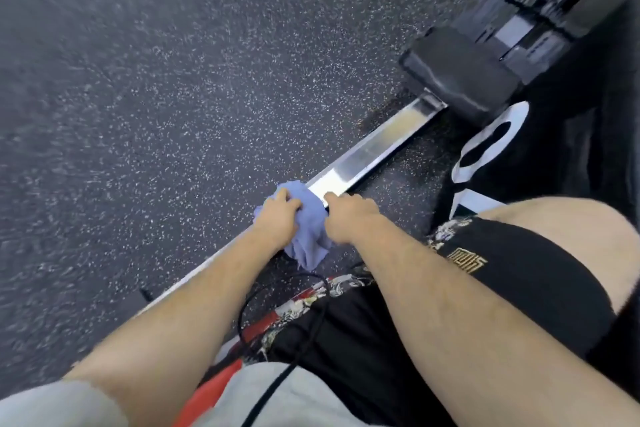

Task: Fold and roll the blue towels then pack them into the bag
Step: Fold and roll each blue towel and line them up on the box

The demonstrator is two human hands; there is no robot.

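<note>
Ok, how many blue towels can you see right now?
1. The towel is bunched between the left hand and right hand, over the rail on the floor. Others may be out of view.

Light is even and moderately bright, seemingly from overhead; shadows are soft and faint. The strongest glare lies on the metal rail (367, 149), whose top face burns out to white just beside the blue towel (308, 243); a thin dim shadow runs along the rail's near side. Beyond the rail the speckled floor (173, 80) is smeared by motion blur, its flecks drawn into short streaks, worst far from the rail toward the left edge. The black machine block (460, 80) at the rail's far end shows dull reflections and blurred outlines; nearer than the rail the forearms (207, 305) look sharper; the bare leg (571, 246) bulges with wide-angle stretch.
</note>
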